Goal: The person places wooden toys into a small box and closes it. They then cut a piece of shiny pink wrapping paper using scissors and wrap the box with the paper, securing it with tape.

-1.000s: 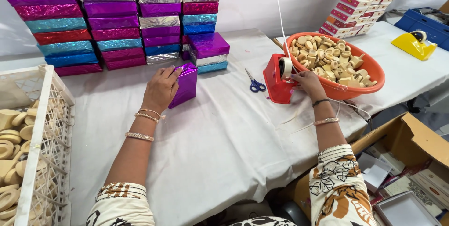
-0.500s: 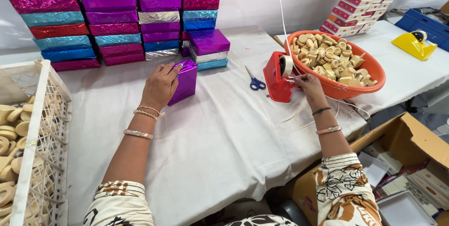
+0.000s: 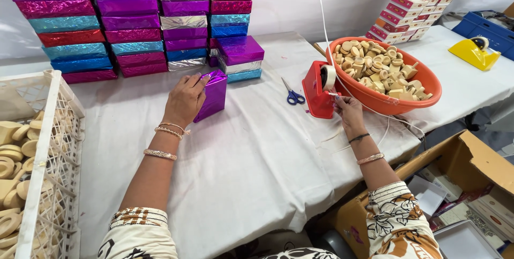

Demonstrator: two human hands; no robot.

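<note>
Head-worn camera, looking steeply down — table (image 3: 257, 173) near, forward-facing

We wear cream sleeves (image 3: 140, 233) with dark patterned trim; several gold bangles (image 3: 166, 141) ring our left wrist, a dark thread and one bangle (image 3: 370, 158) our right.

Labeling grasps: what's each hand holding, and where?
Left hand steadies the purple box by its top edge. Right hand pinches the tape end at the red dispenser.
</note>
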